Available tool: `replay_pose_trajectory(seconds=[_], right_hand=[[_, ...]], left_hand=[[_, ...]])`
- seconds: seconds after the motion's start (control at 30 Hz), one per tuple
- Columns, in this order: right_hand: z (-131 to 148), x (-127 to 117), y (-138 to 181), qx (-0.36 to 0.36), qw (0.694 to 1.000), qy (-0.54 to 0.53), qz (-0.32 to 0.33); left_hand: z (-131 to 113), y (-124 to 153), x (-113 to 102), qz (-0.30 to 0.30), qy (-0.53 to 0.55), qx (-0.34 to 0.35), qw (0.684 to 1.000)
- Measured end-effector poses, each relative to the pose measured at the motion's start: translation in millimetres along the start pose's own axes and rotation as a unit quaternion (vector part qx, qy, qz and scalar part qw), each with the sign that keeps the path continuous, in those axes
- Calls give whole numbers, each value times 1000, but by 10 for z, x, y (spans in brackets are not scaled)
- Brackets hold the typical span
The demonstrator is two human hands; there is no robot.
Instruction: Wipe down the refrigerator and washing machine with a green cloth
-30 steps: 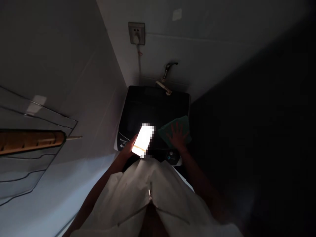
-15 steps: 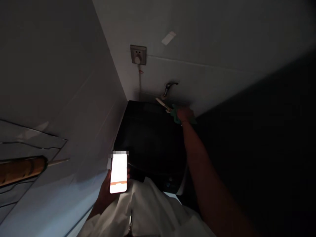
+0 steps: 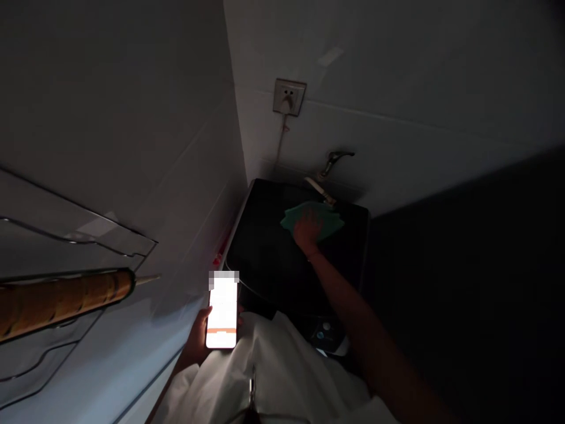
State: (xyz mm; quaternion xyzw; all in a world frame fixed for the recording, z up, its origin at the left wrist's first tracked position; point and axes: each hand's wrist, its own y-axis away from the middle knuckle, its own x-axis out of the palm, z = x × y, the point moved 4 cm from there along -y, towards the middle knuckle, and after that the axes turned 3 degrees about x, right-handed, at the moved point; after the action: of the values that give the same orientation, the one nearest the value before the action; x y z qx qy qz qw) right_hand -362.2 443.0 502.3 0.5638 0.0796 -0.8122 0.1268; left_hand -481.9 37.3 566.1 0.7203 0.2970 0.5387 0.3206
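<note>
- Head view, the hands: the right hand [image 3: 308, 227] lies flat with its fingers spread on a green cloth [image 3: 314, 219], pressing it onto the dark lid of the washing machine [image 3: 282, 259]; it presses the cloth rather than pinching it. The left hand [image 3: 197, 341] is wrapped around a lit phone [image 3: 222, 312], held upright near the body at the lower left.
- Head view, where the cloth lies: it sits on the far part of the lid, right of centre, just near of the tap [image 3: 333, 162] and the pale hose end below it. Most of the cloth shows around the hand on the left, far and right sides; the palm covers its near middle.
- Head view, doing the wipe well: in my judgement the palm should stay flat and centred on the cloth, so that the edges do not fold under. Even pressure and overlapping passes across the glossy lid would suit, keeping clear of the hose fitting at the far edge.
- Head view, surroundings: a wall socket [image 3: 289, 97] with a cord running down sits on the far wall above the machine. A brown roll on a pin [image 3: 66, 300] juts in from the left over a clear shelf. The room is dim, and the phone screen is the brightest thing.
</note>
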Motion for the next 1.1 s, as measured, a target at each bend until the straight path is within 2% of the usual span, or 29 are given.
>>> replay_pose_trajectory(seconds=[0.1,0.2,0.27,0.37,0.43,0.5,0.57,0.7,0.83,0.97,1.03,1.1], right_hand=[[614,151,-293,-82,996,-4,37],[1214,279,-642,-145,987,-7,65],[1625,386,-785,-210,973,-11,94],[2109,559,-772,-308,939,-12,153],[2224,624,-660,-348,919,-10,183],[2133,598,-558,-365,912,-11,186],[1875,487,-524,-357,918,-11,173],[1198,172,-654,-269,952,37,145],[819,-40,-666,-209,964,90,134],[511,-175,-340,-171,971,106,126],[193,-269,-96,-145,973,123,131],[-244,-405,140,-103,978,129,131]], left_hand=[[77,50,-65,-32,23,2,999],[142,103,-162,-106,44,20,993],[195,129,-230,-145,61,17,987],[262,159,-305,-176,85,10,981],[278,192,-329,-212,88,18,973],[270,227,-299,-241,79,24,967],[244,245,-202,-244,60,22,968],[176,226,58,-215,12,21,976],[181,153,181,-170,-12,21,985],[268,83,105,-93,-37,4,995],[286,66,37,-72,-52,5,996],[269,54,-16,-73,-53,13,996]])
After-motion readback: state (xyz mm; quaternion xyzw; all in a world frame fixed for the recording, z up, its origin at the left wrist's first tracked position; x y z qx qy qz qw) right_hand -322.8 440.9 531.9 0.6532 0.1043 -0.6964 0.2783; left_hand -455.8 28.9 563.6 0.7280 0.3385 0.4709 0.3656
